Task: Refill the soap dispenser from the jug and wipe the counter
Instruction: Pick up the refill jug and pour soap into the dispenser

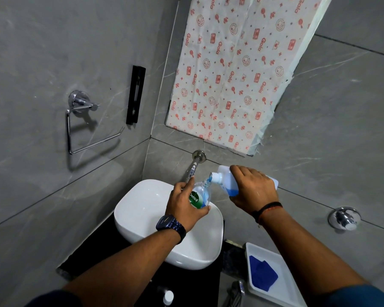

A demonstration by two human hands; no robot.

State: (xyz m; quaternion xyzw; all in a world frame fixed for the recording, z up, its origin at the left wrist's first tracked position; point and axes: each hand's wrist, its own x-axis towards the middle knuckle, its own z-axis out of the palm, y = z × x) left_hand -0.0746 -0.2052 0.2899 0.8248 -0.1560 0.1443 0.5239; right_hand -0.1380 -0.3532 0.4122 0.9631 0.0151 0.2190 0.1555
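Over the white basin, the left hand has its fingers and thumb wrapped round the clear soap bottle, green label facing up, and holds it just above the basin's far rim. The bottle's open neck points toward one o'clock. At two o'clock from the bottle, the right hand grips the white jug from above, fingers curled over its body. The jug is tipped with its spout down toward eight o'clock. A thin blue stream runs from the spout straight into the bottle's neck. Blue liquid pools in the jug's lower side, and there's blue inside the bottle too. The chrome tap comes out of the wall at twelve o'clock from the bottle, just behind the left fingers.

There's a dark watch on the left wrist and a thread band on the right. The basin sits on a black counter. At five o'clock from the basin, a white tray holds a folded blue cloth. At six o'clock, low on the counter, sits a small white cap; what it belongs to, I can't tell. A chrome towel ring hangs on the wall at ten o'clock, and patterned paper covers the wall at twelve.
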